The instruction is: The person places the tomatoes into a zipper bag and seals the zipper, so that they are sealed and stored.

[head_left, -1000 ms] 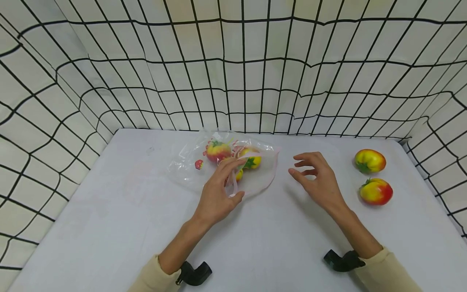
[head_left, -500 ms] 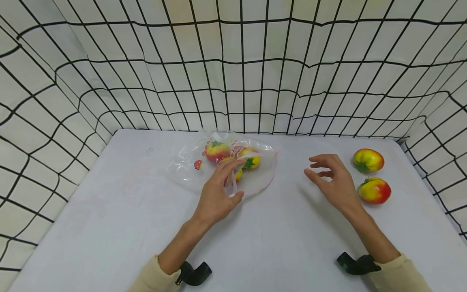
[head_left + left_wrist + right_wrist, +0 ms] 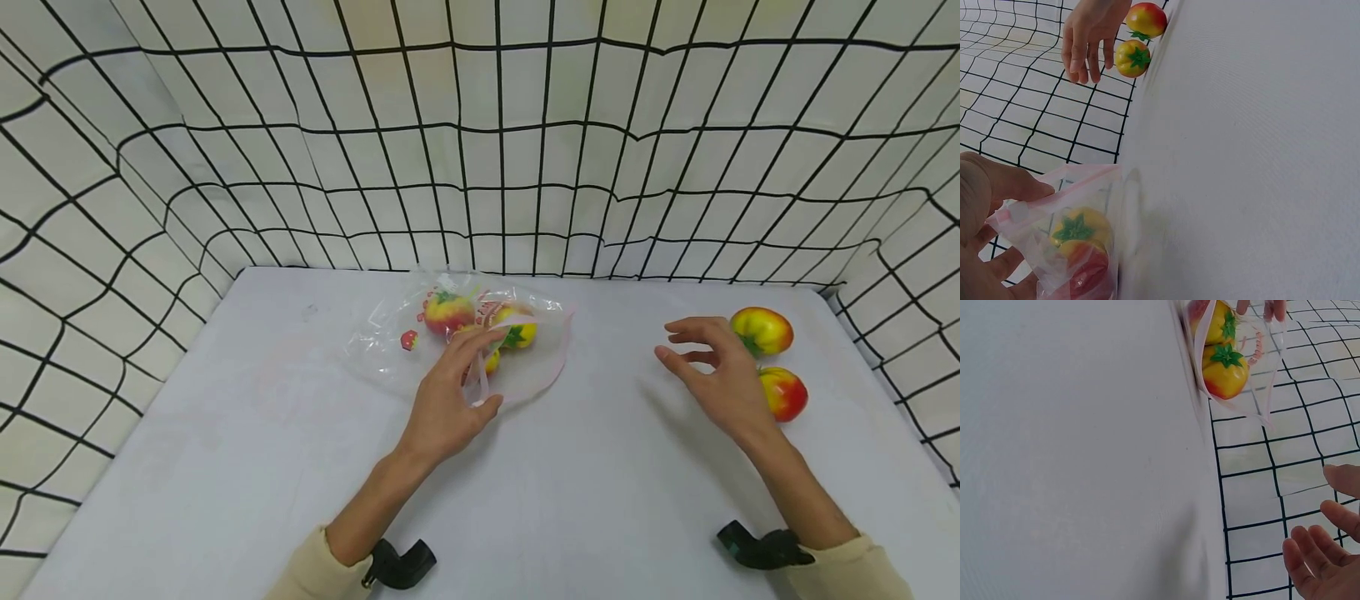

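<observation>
A clear plastic bag (image 3: 382, 333) with pink edging and red print lies at the back middle of the table in the head view. Several yellow-and-red toy fruits (image 3: 448, 312) with green leafy tops are inside it. My left hand (image 3: 448, 400) holds the bag's mouth edge; the left wrist view shows fingers at the pink rim (image 3: 1085, 178). My right hand (image 3: 720, 379) is above the table with bent, parted fingers and nothing between them. Just beyond it are two loose toy fruits, one farther back (image 3: 767, 330) and one nearer (image 3: 786, 395), the latter partly hidden by the hand.
A white-covered table (image 3: 300, 467) lies under everything. Black netting (image 3: 525, 158) over pale walls rises behind it and along both sides. Black wrist mounts (image 3: 401, 565) sit below each forearm.
My right hand has moved rightward from beside the bag to the loose fruits, now overlapping the nearer one in view. My left hand and the bag have stayed in place.
</observation>
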